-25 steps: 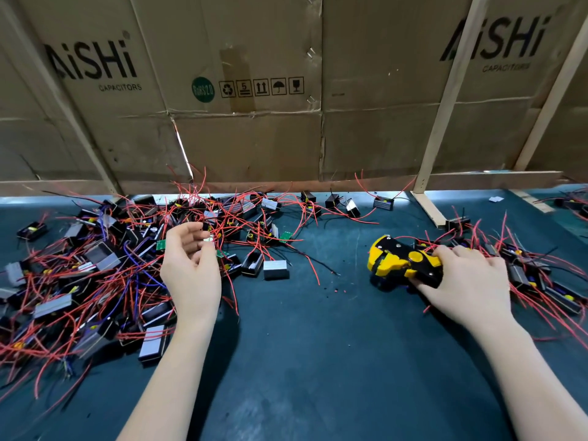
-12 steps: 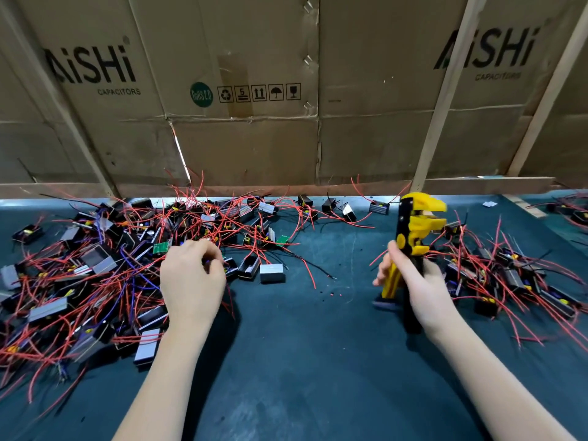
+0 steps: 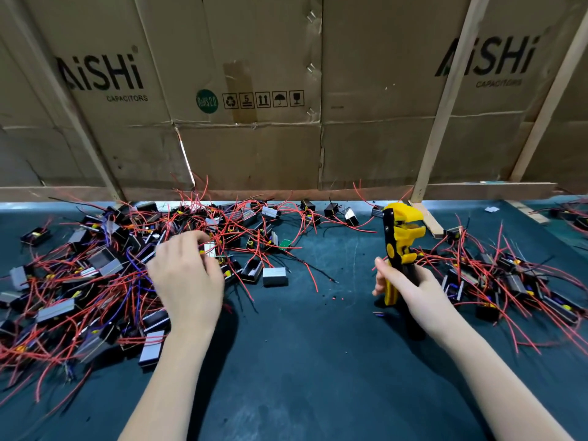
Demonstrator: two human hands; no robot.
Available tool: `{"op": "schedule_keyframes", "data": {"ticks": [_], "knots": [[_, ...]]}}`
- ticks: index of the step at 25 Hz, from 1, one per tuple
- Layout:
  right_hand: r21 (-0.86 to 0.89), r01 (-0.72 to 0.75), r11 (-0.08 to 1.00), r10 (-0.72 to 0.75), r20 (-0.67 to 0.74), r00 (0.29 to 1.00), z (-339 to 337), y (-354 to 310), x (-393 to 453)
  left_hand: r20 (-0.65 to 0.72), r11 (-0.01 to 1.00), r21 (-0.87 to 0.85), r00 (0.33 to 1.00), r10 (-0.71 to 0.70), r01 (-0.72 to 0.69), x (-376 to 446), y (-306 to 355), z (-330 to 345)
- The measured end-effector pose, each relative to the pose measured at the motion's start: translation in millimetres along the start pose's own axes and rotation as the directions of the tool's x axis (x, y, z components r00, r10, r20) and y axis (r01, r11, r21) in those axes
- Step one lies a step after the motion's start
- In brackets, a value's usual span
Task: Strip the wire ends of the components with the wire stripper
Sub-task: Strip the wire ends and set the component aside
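Note:
My right hand (image 3: 413, 291) grips the handles of the yellow and black wire stripper (image 3: 399, 237), which stands upright with its jaws at the top, pointing right. My left hand (image 3: 186, 275) is over the left pile of components (image 3: 79, 275), small black and grey blocks with red wires. Its fingertips pinch a small pale component (image 3: 210, 249) at the pile's edge; the hand is blurred. A second pile of components (image 3: 509, 281) lies to the right of the stripper.
The work surface is a dark green mat (image 3: 302, 361). Flattened cardboard boxes (image 3: 254, 122) and wooden slats (image 3: 442, 106) form a wall along the far edge. Loose components (image 3: 350, 216) lie along the back, a grey block (image 3: 275, 276) near the middle.
My right hand lifted the wire stripper from lying on the mat to upright. My left hand dropped into the left pile and closed on a small component.

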State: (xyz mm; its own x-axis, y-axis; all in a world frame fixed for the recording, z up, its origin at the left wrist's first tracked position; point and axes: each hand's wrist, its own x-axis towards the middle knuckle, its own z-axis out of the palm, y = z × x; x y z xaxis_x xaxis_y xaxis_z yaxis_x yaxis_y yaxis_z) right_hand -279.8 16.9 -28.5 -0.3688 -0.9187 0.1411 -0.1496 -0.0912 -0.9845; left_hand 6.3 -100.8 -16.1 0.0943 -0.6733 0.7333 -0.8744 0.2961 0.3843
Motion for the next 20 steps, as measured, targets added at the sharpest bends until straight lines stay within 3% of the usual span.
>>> {"op": "schedule_keyframes", "data": {"ticks": [2, 4, 8, 13, 15, 18, 20], "knots": [[0.008, -0.003, 1.0, 0.003, 0.014, 1.0, 0.4, 0.9, -0.4, -0.047, 0.984, 0.129, 0.992, -0.115, 0.121, 5.3, -13.5, -4.3], [-0.001, 0.002, 1.0, -0.002, 0.026, 1.0, 0.2, 1.3, 0.2, 0.037, 0.953, 0.215, 0.974, -0.224, 0.211, 8.3, -27.7, -5.0], [0.022, 0.005, 1.0, -0.006, 0.032, 0.999, -1.8, 2.9, 2.0, 0.098, 0.957, 0.189, 0.966, -0.241, 0.22, 9.9, -36.0, -3.8], [0.081, 0.018, 0.997, -0.019, 0.016, 1.0, -5.1, 5.5, 3.7, 0.084, 0.966, 0.0, 0.962, -0.259, 0.26, 9.5, -33.8, -3.1], [0.092, 0.008, 0.996, -0.009, 0.015, 1.0, -5.6, 5.7, 4.4, 0.02, 0.954, -0.178, 0.97, -0.242, 0.242, 10.3, -28.5, -5.1], [0.1, -0.007, 0.995, 0.006, 0.015, 1.0, -4.3, 5.2, 4.8, -0.147, 0.9, -0.435, 0.983, -0.106, 0.032, 11.8, -16.1, -12.8], [0.107, -0.002, 0.994, 0.0, 0.018, 1.0, -4.2, 5.3, 4.4, -0.133, 0.792, -0.608, 0.99, -0.042, -0.048, 11.2, -1.0, -17.4]]}}
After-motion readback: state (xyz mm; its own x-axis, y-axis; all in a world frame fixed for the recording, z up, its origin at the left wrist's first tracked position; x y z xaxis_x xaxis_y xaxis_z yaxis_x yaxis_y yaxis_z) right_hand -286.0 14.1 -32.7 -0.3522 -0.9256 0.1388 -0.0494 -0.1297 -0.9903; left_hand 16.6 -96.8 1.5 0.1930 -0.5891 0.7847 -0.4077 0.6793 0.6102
